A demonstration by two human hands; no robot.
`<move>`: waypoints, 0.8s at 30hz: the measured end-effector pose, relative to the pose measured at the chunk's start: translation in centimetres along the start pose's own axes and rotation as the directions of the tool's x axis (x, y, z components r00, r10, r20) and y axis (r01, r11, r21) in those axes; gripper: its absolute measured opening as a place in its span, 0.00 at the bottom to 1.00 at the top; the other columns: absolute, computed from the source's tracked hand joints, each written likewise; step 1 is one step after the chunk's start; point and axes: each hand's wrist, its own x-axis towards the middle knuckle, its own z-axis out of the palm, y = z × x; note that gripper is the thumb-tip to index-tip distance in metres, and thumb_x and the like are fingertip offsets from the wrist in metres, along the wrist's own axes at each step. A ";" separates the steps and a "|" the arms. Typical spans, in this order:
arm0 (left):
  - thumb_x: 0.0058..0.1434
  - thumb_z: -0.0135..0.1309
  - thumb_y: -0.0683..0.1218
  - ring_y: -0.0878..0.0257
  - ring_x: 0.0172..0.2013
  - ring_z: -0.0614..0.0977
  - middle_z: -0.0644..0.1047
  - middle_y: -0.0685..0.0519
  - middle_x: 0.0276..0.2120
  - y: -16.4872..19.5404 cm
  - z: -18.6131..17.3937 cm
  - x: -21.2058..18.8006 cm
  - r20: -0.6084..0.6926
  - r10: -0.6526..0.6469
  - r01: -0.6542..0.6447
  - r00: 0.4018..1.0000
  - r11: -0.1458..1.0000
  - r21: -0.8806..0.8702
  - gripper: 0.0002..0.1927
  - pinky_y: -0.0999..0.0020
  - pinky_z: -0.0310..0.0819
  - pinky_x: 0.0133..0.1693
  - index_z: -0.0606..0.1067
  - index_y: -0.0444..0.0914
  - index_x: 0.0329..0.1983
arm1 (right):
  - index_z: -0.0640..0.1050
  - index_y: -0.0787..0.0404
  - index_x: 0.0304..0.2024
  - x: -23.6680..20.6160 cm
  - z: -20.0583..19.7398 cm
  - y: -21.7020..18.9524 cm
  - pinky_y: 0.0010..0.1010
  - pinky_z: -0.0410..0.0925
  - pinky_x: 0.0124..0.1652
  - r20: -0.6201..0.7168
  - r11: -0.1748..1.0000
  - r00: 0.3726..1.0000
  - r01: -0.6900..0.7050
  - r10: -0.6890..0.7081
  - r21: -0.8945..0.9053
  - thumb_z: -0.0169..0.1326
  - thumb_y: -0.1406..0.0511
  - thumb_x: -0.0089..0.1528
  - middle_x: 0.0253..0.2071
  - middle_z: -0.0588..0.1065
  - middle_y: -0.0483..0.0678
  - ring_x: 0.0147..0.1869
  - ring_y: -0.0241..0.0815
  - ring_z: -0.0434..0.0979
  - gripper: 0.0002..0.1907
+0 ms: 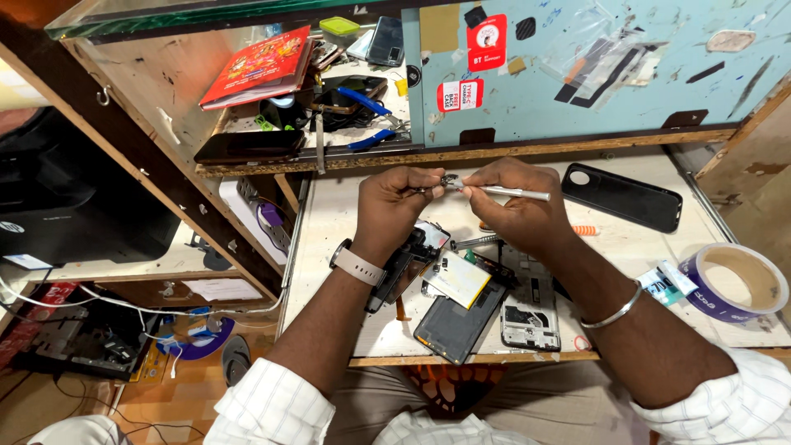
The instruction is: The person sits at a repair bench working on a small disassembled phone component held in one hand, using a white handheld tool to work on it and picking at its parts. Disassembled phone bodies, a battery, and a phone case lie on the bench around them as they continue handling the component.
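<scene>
We've got our left hand pinching a tiny metal part above the far side of the bench. Our right hand grips a silver tool touching it, opened phone lying nearer us.

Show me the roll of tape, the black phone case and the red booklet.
roll of tape (718, 306), head view, its purple outer side.
black phone case (626, 199), head view, its middle.
red booklet (258, 66), head view, its cover.
</scene>
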 end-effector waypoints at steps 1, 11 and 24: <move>0.58 0.61 0.31 0.61 0.49 0.86 0.84 0.44 0.44 0.0 -0.1 0.0 0.008 0.005 -0.005 1.000 1.000 0.013 0.06 0.68 0.83 0.54 0.81 0.32 0.37 | 0.82 0.66 0.39 0.0 0.0 0.2 0.26 0.73 0.40 0.007 0.999 1.000 -0.024 0.024 0.026 0.64 0.70 0.59 0.38 0.81 0.50 0.41 0.36 0.82 0.06; 0.58 0.62 0.32 0.61 0.47 0.85 0.84 0.43 0.45 0.6 -0.7 0.2 0.059 -0.085 0.088 0.995 0.994 -0.056 0.07 0.67 0.81 0.53 0.81 0.31 0.40 | 0.83 0.63 0.40 -0.2 0.5 1.8 0.22 0.69 0.33 0.055 0.918 0.936 -0.351 0.347 0.185 0.64 0.67 0.61 0.34 0.80 0.44 0.34 0.27 0.74 0.07; 0.58 0.60 0.31 0.62 0.48 0.85 0.84 0.43 0.47 -0.2 -0.1 0.2 -0.029 -0.033 0.034 0.999 0.999 0.026 0.08 0.69 0.81 0.52 0.80 0.31 0.40 | 0.83 0.65 0.43 0.1 0.5 -0.7 0.23 0.74 0.34 -0.032 0.999 0.999 0.019 -0.020 -0.028 0.63 0.68 0.61 0.41 0.82 0.50 0.40 0.33 0.83 0.09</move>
